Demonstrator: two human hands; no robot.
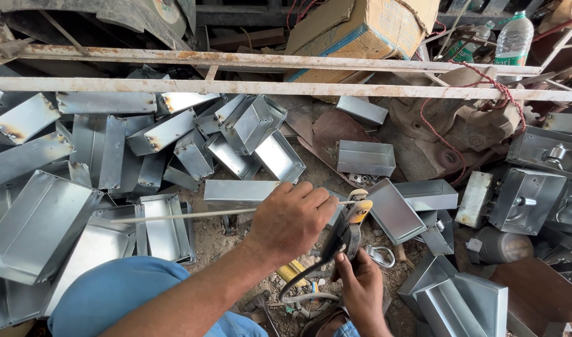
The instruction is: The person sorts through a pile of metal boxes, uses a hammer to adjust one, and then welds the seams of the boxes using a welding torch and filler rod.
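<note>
My left hand (292,219) is closed on a thin welding rod (186,215), fingers wrapped round its right end; the rod runs out level to the left over the dirt floor (214,240) and across the edge of a flat tray (164,228). Rod tip sits in the electrode holder (348,228), a black clamp with a yellow-orange grip at the top, just right of my left knuckles. My right hand (361,290) is below it, closed round the holder's lower handle; I can't see the fingertips well, so the exact grip is a guess. A dark cable (298,284) loops down from the holder between my wrists. Blue trouser knee (117,296) at bottom left. Around that: galvanised sheet-metal boxes everywhere. Big open box (36,228) far left, a heap of tilted boxes (192,137) upper left, one upright open box (365,157) above the holder, another tilted box (392,212) just right of it, folded ones (464,299) bottom right. Finished boxes with knobs (529,200) on the right. Two rusty white angle bars (267,87) cross the top of the view. Behind them a cardboard carton (361,31), a plastic bottle (513,40), and red cord (485,81) over a rusty lump.
</note>
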